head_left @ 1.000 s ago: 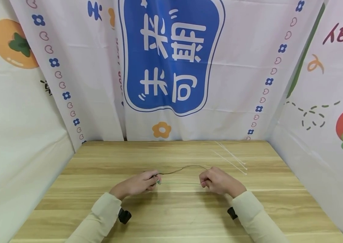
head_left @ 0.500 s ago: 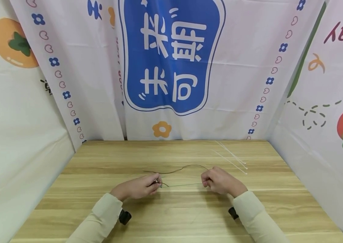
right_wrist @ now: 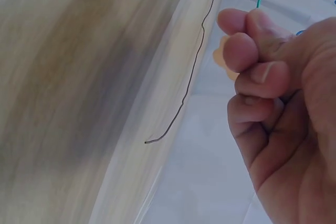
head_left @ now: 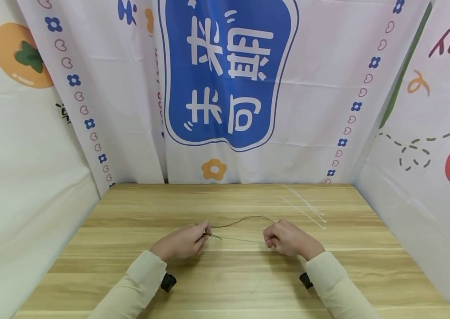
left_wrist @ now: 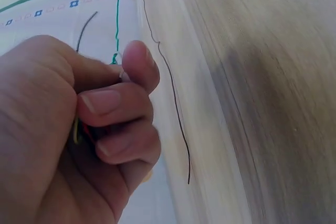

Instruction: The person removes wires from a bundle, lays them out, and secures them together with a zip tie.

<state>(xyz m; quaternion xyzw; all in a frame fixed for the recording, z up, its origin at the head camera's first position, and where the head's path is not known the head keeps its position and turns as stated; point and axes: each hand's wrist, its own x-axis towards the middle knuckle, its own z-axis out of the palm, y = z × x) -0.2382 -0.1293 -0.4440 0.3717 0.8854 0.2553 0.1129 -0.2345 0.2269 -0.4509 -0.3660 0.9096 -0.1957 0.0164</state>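
Pinching a green wire (head_left: 242,240) at either end, a person holds it nearly straight over a wooden table (head_left: 225,283).

The left hand (head_left: 182,241) has its fingers curled, a short dark end (left_wrist: 85,31) jutting from the grip, with yellow (left_wrist: 76,132) and red strands (left_wrist: 88,137) showing at the palm; how many more are hidden cannot be told. The right hand (head_left: 288,238) pinches the wire's other end. Just beyond them, a dark wire (head_left: 230,224) lies loose and slightly bent on the table; three thin white strips (head_left: 306,206) lie farther back, to the right. By all appearances, the dark wire is laid out and the green one drawn out but not yet set down, leaving the coloured strands to deal with and the strips unused.
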